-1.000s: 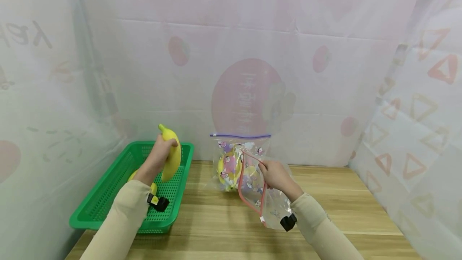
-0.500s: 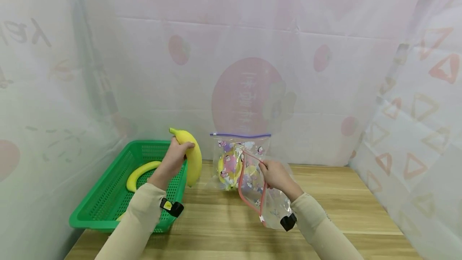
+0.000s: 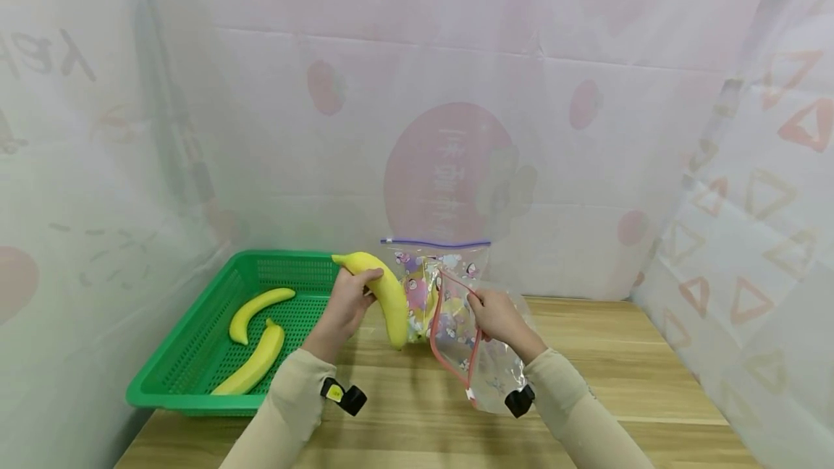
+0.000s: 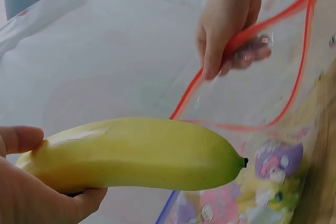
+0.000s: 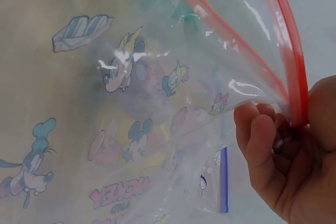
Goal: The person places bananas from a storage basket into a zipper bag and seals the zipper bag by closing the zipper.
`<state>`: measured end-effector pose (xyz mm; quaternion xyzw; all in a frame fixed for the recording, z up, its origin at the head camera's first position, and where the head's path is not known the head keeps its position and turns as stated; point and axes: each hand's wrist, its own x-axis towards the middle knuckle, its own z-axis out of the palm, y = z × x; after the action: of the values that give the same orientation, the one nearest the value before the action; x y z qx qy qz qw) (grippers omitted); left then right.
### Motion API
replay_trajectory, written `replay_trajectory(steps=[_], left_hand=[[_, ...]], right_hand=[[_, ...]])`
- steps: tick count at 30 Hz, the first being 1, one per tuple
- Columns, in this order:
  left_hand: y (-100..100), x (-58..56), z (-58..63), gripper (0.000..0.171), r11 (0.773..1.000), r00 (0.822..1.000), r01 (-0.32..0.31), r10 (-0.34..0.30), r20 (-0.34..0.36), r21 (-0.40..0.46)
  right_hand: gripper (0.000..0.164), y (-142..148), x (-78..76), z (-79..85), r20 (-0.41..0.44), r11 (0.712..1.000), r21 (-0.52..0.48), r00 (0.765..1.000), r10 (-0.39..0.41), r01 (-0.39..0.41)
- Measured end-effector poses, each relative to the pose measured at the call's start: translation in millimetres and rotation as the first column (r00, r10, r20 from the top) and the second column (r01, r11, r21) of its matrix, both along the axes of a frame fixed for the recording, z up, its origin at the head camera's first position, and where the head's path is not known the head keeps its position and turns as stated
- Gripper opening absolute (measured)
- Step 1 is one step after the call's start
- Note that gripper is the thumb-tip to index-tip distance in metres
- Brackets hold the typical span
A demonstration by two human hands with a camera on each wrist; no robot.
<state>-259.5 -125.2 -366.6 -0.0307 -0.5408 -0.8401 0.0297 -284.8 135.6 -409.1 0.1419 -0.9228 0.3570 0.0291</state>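
Left fingers curl round a banana jutting above and below them; right fingers pinch a red-rimmed bag.

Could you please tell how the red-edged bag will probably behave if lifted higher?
The red-edged bag is probably floppy: its see-through film wrinkles near the right hand. Its shiny surface may be slippery. Because the red edge bends into a loop, it might sag closed when released.

"MICKEY" and "AND" read on the red-zip bag; the line beneath is unclear. Characters on the back sheet, lettering on the left sheet and the wrist-strap label are illegible.
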Motion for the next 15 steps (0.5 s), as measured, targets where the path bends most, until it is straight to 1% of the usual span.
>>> replay_trajectory(steps=[2,4,7,13,15], left_hand=[[8,1.9,-1.1,0.025,0.999,1.0,-0.001,0.001,-0.005,0.047],[15,2.9,-2.5,0.026,0.997,1.0,0.001,0.0,-0.019,0.074],[27,3.1,-7.0,0.031,0.994,1.0,-0.004,0.006,-0.02,0.113],[49,0.0,-23.3,0.039,0.988,1.0,-0.032,0.031,0.005,0.149],[56,-0.6,-28.0,0.041,0.987,0.999,-0.037,0.037,0.003,0.157]], right_hand=[[0.037,0,-1.1,-0.7,0.006,1.0,-0.005,1.0,-0.006,0.006],[0.037,-1,-2.1,-1.4,0.005,1.0,-0.009,1.0,-0.009,0.009],[0.038,-2,-2.7,-1.4,0.01,1.0,-0.013,1.0,-0.012,0.012],[0.037,-6,-2.3,-2.2,0.039,1.0,-0.024,0.999,-0.009,0.009],[0.037,-7,-2.1,-2.6,0.04,1.0,-0.028,0.999,-0.002,0.003]])
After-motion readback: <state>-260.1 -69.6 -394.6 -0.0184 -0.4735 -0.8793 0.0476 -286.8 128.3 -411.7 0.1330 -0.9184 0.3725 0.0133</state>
